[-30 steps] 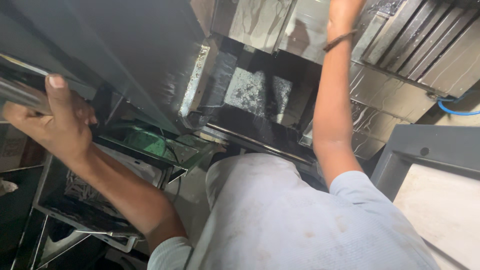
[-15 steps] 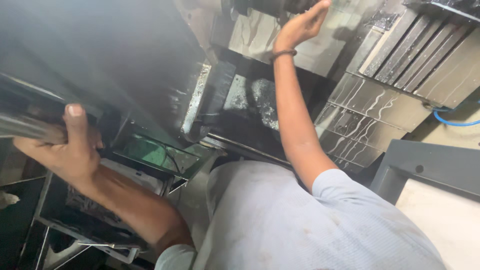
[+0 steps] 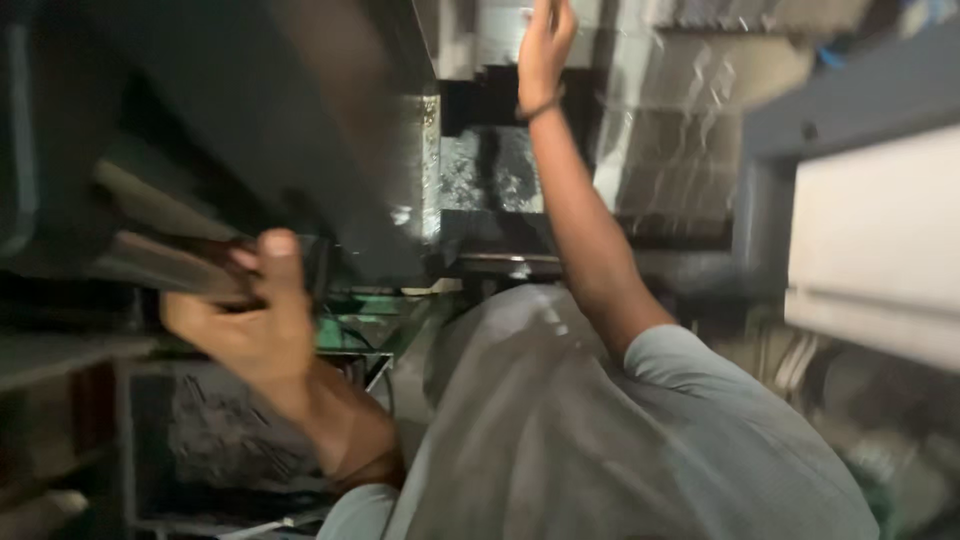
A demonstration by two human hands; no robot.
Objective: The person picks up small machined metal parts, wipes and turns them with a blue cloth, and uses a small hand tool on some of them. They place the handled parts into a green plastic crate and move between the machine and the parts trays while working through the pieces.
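Note:
My left hand (image 3: 250, 325) is closed around a grey metal bar (image 3: 140, 262) at the lower edge of a big dark machine panel (image 3: 300, 120), thumb pointing up. My right arm stretches far up into the machine's inside. My right hand (image 3: 545, 40) is at the top of the view with its fingers extended, against a pale metal surface, and nothing shows in it. A dark band (image 3: 540, 106) circles that wrist. My grey shirt (image 3: 600, 430) fills the lower middle. The picture is blurred.
A wet, shiny metal recess (image 3: 480, 180) lies under the raised arm. A light grey cabinet panel (image 3: 870, 230) with a dark frame stands at the right. A green part (image 3: 335, 332) and dark shelves (image 3: 200, 440) sit low on the left.
The view swung, so the machine inside now looks upright. My right hand went higher, to the top edge. My left hand kept its hold on the bar.

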